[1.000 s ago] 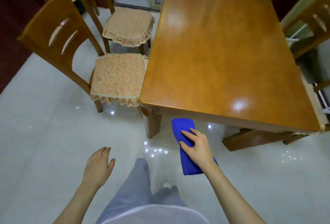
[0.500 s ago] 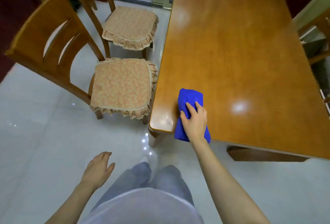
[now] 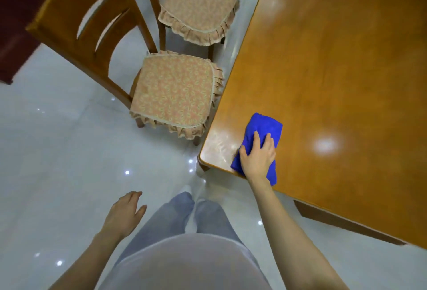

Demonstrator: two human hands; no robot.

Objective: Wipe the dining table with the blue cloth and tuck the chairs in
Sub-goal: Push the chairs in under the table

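At table corner (image 3: 216,151): folded blue cloth (image 3: 265,127) under right hand (image 3: 257,158), grip flat, pressing; left hand (image 3: 122,213) loose, empty.

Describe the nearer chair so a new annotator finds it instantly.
Start at the orange-brown dining table on the right. Two cushioned wooden chairs stand along its left edge; the nearer chair is the one beside the corner where the blue cloth lies. Unlike the farther chair, its backrest with curved slots is in view.
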